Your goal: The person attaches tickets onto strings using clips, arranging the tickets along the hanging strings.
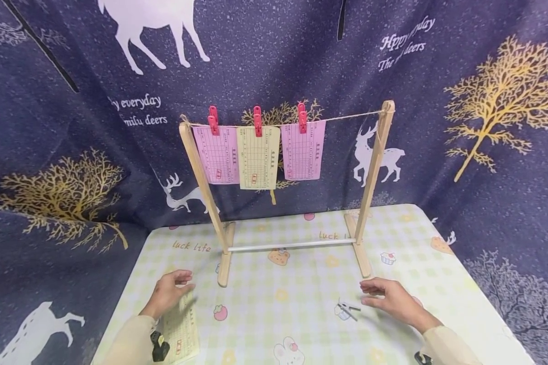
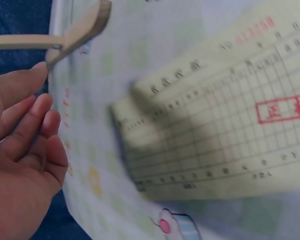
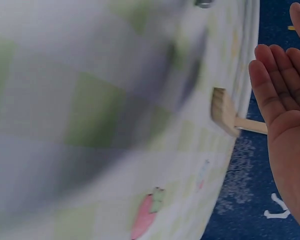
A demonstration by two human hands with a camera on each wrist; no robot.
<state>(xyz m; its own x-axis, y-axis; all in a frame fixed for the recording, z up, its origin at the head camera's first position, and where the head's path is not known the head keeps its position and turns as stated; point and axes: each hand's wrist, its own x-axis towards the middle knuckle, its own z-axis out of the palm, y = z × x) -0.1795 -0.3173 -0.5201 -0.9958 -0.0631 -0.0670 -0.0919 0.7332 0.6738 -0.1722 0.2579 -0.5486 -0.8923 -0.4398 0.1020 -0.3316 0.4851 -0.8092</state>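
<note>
My left hand [image 1: 168,293] hovers over a pale yellow printed slip [image 1: 182,329] on the table's left side, its fingers loosely bent and holding nothing. The left wrist view shows the same slip [image 2: 215,120] lying apart from the fingers, with a red stamp box on it. To the right, a grey clothespin [image 1: 348,308] lies on the cloth. Just beyond it is my right hand [image 1: 392,299], with relaxed fingers and no object in them. In the right wrist view that hand [image 3: 290,110] has its palm showing.
A wooden frame [image 1: 375,167] with a string stands at the table's back. Red clothespins [image 1: 258,121] hold a pink slip [image 1: 219,157], a yellow slip [image 1: 259,162] and another pink slip [image 1: 303,152] on the string. A checked cloth [image 1: 283,314] covers the table; a dark deer-print curtain [image 1: 274,61] hangs behind.
</note>
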